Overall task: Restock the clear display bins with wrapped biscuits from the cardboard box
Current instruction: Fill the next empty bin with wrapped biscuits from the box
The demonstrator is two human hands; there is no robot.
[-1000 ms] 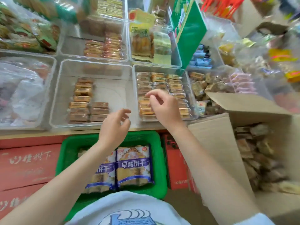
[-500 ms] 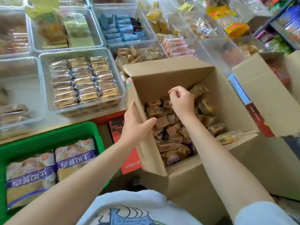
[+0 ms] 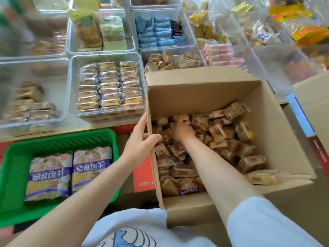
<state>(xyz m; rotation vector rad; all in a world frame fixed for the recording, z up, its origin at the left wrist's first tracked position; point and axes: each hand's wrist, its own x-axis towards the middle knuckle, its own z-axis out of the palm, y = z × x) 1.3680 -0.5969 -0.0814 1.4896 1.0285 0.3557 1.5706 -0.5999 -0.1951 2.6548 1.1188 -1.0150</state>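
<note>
Evidently light, crinkly, breakable biscuits (image 3: 216, 130): right hand (image 3: 183, 130) digs in, grip unclear; left hand (image 3: 140, 141) clamps box (image 3: 201, 97) wall at 9 o'clock; take by body, not wrapper ends.

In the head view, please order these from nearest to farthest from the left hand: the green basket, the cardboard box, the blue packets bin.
1. cardboard box: the left hand grips its left wall.
2. green basket: lower left of the hand.
3. blue packets bin: far back, above the box.

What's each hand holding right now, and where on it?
Left hand grips the cardboard box by its left wall's top edge, thumb inside. Right hand is down among the wrapped biscuits; whether it holds any cannot be told.
</note>
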